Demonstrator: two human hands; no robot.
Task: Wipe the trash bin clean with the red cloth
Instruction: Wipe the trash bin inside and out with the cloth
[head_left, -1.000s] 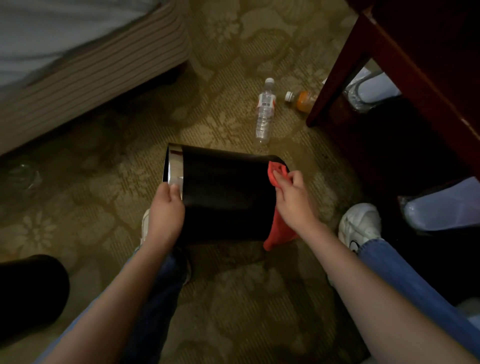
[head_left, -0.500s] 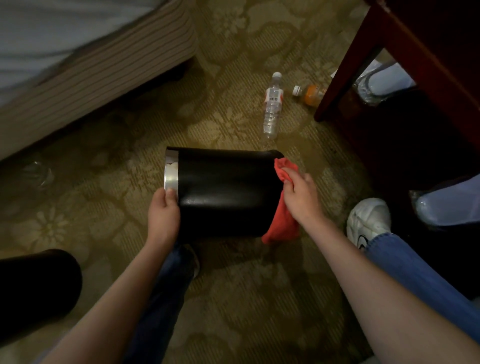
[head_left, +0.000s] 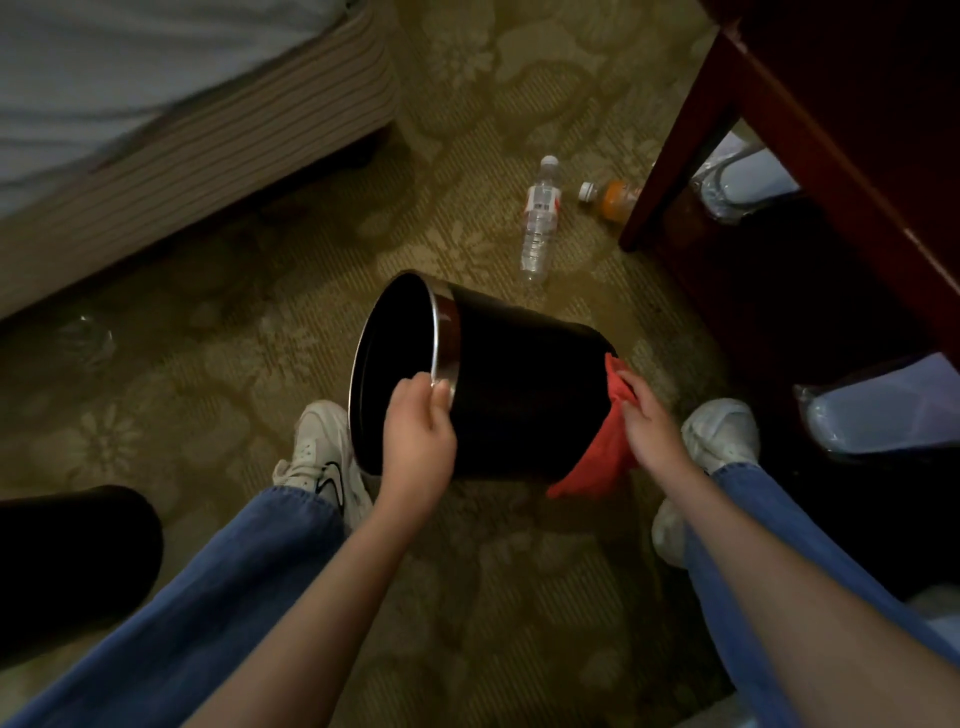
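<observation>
A black trash bin (head_left: 519, 384) with a shiny metal rim lies tipped on its side above the carpet, its mouth facing left. My left hand (head_left: 418, 441) grips that rim, fingers curled over its edge. My right hand (head_left: 647, 421) presses the red cloth (head_left: 597, 457) against the bin's base at the right end. Part of the cloth hangs down below the bin. The inside of the bin is dark.
A clear water bottle (head_left: 540, 223) and an orange-drink bottle (head_left: 613, 197) lie on the patterned carpet beyond the bin. A dark red wooden table leg (head_left: 670, 156) stands at the right. A bed (head_left: 156, 119) fills the upper left. Another black bin (head_left: 67, 561) lies at lower left.
The bin has turned so its open mouth now shows on the left. My left hand shifted onto the rim's edge. My right hand slid with the cloth lower on the base.
</observation>
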